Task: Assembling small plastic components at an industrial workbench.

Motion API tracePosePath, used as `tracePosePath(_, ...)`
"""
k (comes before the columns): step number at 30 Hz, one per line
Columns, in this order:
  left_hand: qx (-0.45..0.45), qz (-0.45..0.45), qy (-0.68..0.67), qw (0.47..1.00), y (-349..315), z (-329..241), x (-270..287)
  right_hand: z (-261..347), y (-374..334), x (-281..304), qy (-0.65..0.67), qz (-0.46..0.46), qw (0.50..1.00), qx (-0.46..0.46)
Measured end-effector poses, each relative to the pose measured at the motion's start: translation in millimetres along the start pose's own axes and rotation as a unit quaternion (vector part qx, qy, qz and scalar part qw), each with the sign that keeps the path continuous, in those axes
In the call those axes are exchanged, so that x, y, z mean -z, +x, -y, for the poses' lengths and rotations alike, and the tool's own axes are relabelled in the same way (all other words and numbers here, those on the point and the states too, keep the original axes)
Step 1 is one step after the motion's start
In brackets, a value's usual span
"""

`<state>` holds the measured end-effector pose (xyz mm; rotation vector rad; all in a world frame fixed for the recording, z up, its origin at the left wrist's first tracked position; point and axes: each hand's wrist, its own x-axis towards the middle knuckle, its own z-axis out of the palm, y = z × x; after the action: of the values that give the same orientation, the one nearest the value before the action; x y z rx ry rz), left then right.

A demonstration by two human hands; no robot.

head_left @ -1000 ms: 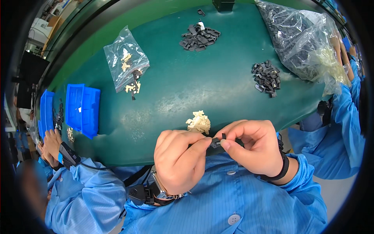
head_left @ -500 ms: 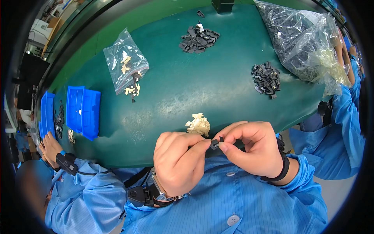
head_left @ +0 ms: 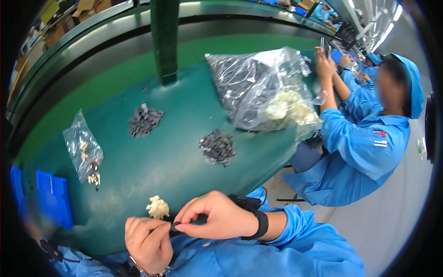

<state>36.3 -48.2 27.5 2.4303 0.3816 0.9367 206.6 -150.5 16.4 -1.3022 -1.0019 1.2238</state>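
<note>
Close to the table's near edge, my left hand [head_left: 148, 242] and my right hand [head_left: 213, 217] meet fingertip to fingertip. Between them is a small black plastic part [head_left: 174, 226], pinched by both and mostly covered by the fingers. Just beyond my left hand lies a small heap of cream-coloured plastic pieces [head_left: 158, 207]. Farther out on the green table are two heaps of dark parts, a black heap [head_left: 217, 147] to the right and a dark grey heap [head_left: 145, 121] to the left.
A large clear bag of dark and pale parts [head_left: 260, 87] lies at the far right, near a co-worker [head_left: 357, 134] in blue. A green post [head_left: 166, 46] rises behind. On the left are a small clear bag [head_left: 82, 145] and a blue bin [head_left: 62, 203].
My view has swung to the right, so the table's things sit farther left and the co-worker on the right shows more fully. Both hands still pinch the small black part.
</note>
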Motion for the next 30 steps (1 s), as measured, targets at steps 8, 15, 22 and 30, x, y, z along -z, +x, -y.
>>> tracePosePath(8, -0.014, 0.026, -0.011, 0.999, 6, -6, 0, -1, -6, 5, 0.005, -0.013, 1.0, 0.003)
tracePosePath(15, -0.036, -0.018, -0.006, 0.999, 7, -12, -4, -17, -5, 2, 0.257, 0.01, 0.966, -0.026)
tracePosePath(22, 0.032, -0.058, -0.053, 0.996, -2, -14, -11, -29, 1, -10, 0.504, 0.119, 0.853, -0.063)
tracePosePath(30, 0.122, -0.046, -0.125, 0.983, -8, -14, -11, -24, -4, -19, 0.097, -0.031, 0.974, 0.202)
